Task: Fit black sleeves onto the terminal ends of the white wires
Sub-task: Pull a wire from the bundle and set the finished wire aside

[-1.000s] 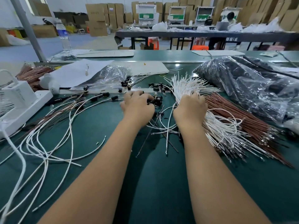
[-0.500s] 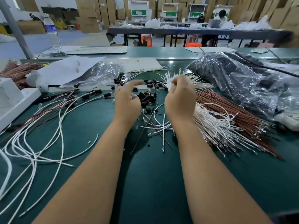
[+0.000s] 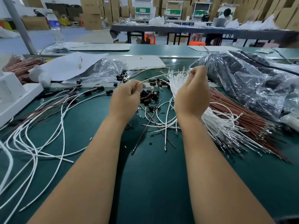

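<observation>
I've got both hands raised above the green table (image 3: 153,183), backs toward me. My left hand (image 3: 125,98) has its fingers curled, pinching one end of a single white wire (image 3: 163,75) at the fingertips. That wire arcs up and to the right to my right hand (image 3: 192,96), which pinches the other stretch of it between curled fingers, up near the top of the hand. I can't tell whether a sleeve sits on the end in the left hand; the fingers hide it.

Between and just beyond the hands lies a little heap of black sleeves (image 3: 148,96) on the table, with more scattered toward the clear plastic bag (image 3: 105,70) behind them. Under and to the right of my right hand spreads the bundle of white wires (image 3: 221,126), metal tips fanned toward me, and right beside it a bundle of brown wires (image 3: 242,115). A few loose white wires (image 3: 161,122) curl on the table between my forearms.

Off to the left, long white wires with black sleeves on them (image 3: 48,126) sprawl in loops. A big crinkled plastic bag of dark parts (image 3: 250,81) sits far right, a white box (image 3: 14,96) at the left edge, a water bottle (image 3: 55,28) behind.
</observation>
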